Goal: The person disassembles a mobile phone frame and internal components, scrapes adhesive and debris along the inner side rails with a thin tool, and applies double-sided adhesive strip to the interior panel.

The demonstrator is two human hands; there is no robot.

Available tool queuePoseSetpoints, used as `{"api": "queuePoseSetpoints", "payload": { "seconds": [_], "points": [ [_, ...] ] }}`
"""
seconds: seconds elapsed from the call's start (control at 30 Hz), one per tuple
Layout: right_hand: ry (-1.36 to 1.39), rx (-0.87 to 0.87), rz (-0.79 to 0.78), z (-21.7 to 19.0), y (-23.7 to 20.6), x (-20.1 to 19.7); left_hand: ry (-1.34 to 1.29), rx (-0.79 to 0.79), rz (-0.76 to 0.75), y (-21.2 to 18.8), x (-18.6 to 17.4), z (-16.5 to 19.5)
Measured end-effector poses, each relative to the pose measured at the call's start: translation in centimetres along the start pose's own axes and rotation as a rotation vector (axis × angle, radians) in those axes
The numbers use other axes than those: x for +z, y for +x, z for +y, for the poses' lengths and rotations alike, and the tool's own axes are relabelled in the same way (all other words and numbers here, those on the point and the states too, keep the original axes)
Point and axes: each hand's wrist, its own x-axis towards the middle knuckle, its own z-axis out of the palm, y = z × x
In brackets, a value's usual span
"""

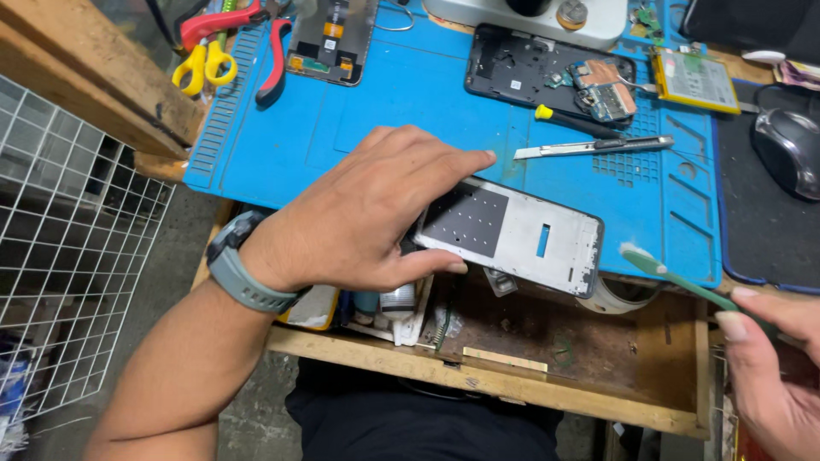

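The left hand (367, 213) grips the phone frame (512, 232) over the open drawer (598, 358) – likely so dust falls there – while the right hand (773, 367), just beside the frame, pinches a green toothbrush (675, 277).

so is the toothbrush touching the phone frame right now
No, the green toothbrush in the right hand hangs just off the right end of the phone frame, which the left hand holds.

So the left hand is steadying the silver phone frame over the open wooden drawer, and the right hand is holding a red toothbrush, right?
Not quite: the toothbrush is green with white bristles, not red, as the head view shows. The rest holds: the left hand steadies the silver phone frame over the open wooden drawer, and the right hand holds the brush.
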Motion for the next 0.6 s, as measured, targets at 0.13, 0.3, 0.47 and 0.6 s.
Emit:
{"api": "queuePoseSetpoints", "payload": {
  "seconds": [0.13,0.3,0.47,0.6],
  "points": [
    [0.093,0.288,0.015,0.3,-1.4,-0.1,-0.017,0.039,0.124,-0.1,0.9,-0.2],
    [-0.261,0.081,-0.011,-3.7,0.8,1.0,-0.026,-0.009,0.164,-0.3,2.2,-0.2],
    [-0.119,-0.064,-0.200,-11.9,1.7,7.2,0.004,-0.017,0.144,-0.4,2.2,0.1],
    [0.092,0.094,-0.127,-13.5,2.3,5.9,0.009,0.000,0.134,-0.7,1.8,0.3]
  ]
}}
